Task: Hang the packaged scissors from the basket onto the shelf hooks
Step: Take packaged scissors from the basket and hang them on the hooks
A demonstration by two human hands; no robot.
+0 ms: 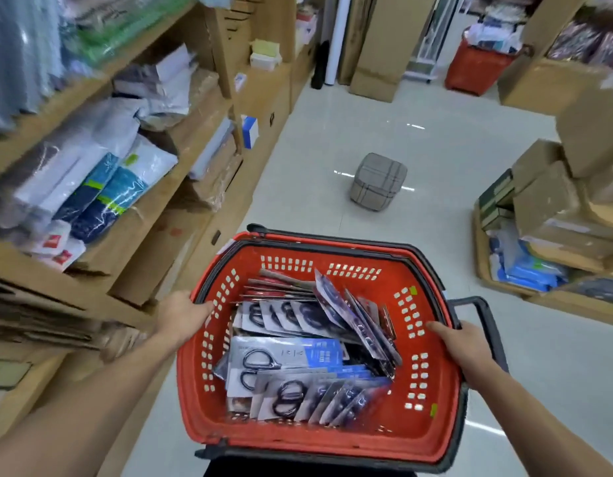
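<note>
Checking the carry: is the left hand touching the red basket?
Touching. Head view shows the left hand gripping the red basket by its rim.

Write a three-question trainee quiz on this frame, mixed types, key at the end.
1. True or false: the left hand and the right hand each grip a side rim of the red basket.
2. Where are the packaged scissors? A: hung on shelf hooks. B: inside the basket. C: spilled on the floor.
3. Name the thing that stands alone on the floor ahead of the basket.

Key:
1. True.
2. B. The packs lie piled in the basket, and none is in either hand.
3. A checked stool.
</note>
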